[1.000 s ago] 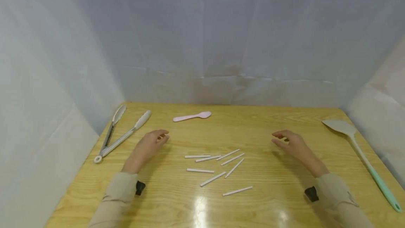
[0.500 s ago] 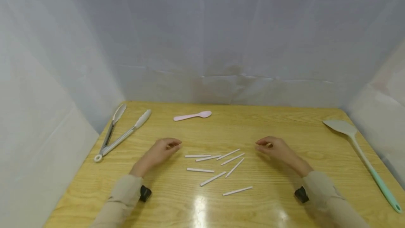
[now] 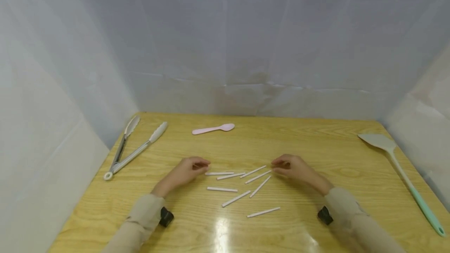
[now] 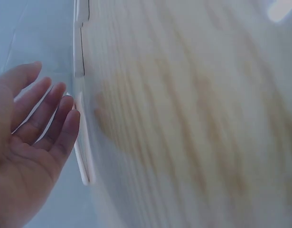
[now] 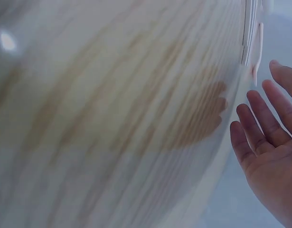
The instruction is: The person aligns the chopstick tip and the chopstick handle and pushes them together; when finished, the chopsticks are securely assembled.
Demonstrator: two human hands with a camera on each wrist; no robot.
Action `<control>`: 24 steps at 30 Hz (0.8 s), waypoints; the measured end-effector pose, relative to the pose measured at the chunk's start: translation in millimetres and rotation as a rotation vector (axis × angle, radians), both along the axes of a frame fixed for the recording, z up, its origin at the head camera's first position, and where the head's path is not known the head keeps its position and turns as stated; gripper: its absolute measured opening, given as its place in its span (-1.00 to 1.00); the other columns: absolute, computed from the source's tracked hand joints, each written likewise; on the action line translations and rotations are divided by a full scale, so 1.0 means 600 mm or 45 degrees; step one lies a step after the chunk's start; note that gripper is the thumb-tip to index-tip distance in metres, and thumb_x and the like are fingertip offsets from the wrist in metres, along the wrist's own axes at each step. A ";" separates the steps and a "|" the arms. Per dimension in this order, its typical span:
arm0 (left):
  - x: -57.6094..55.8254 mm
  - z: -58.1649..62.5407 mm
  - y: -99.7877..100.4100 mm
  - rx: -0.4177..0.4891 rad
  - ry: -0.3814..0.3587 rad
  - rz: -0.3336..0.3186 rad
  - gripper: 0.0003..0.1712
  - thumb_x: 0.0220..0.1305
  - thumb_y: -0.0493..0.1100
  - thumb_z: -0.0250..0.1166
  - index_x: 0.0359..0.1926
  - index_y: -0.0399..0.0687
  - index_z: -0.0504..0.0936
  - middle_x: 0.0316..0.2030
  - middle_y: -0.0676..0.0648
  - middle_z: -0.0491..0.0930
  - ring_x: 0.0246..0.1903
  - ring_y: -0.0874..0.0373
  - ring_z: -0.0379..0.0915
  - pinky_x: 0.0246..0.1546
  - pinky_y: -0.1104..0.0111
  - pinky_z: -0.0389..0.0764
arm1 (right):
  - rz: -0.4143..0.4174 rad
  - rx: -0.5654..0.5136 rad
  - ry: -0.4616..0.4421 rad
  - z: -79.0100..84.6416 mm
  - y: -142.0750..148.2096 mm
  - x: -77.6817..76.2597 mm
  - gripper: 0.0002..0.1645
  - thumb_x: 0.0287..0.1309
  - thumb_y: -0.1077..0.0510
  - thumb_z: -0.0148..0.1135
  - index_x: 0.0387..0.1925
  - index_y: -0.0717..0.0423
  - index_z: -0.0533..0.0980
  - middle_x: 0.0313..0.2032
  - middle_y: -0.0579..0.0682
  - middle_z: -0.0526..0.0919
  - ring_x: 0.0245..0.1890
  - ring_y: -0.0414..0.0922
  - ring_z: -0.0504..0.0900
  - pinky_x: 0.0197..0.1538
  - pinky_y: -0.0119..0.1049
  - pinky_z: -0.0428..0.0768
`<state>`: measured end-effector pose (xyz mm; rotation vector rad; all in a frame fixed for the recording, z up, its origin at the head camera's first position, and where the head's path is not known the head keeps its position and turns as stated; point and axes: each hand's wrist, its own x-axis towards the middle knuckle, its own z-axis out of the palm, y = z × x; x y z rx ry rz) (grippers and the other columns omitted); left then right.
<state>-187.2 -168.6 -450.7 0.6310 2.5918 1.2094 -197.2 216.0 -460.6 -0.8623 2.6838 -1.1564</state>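
Several thin white sticks (image 3: 236,198) lie scattered on the wooden table in the head view. My left hand (image 3: 186,171) is just left of them, its fingertips near the left end of the topmost stick (image 3: 219,173). On the other side my right hand (image 3: 297,169) hovers with fingertips by the right ends of two slanted sticks (image 3: 258,177). Both wrist views show relaxed, slightly bent fingers: the left hand (image 4: 36,128) and the right hand (image 5: 269,133) each have nothing in the palm.
Metal tongs (image 3: 131,155) lie spread at the left edge. A pink spoon (image 3: 213,129) lies toward the back. Along the right edge rests a spatula (image 3: 404,171) with a green handle. White sheeting (image 3: 246,42) encloses the table's (image 3: 316,136) back and sides.
Both hands have moved inward toward the sticks, the left one to the right and the right one to the left, and slightly nearer the person. The sticks stay in place.
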 end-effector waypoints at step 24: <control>0.005 -0.025 0.024 0.132 -0.031 -0.021 -0.68 0.23 -0.21 0.27 -0.02 -0.28 0.60 -0.11 -0.19 0.64 -0.10 0.00 0.56 -0.06 0.32 0.55 | 0.012 0.012 -0.051 -0.012 -0.041 -0.024 -0.70 0.12 0.11 0.31 -0.14 0.20 0.60 -0.17 0.05 0.66 -0.10 -0.03 0.59 0.03 -0.22 0.54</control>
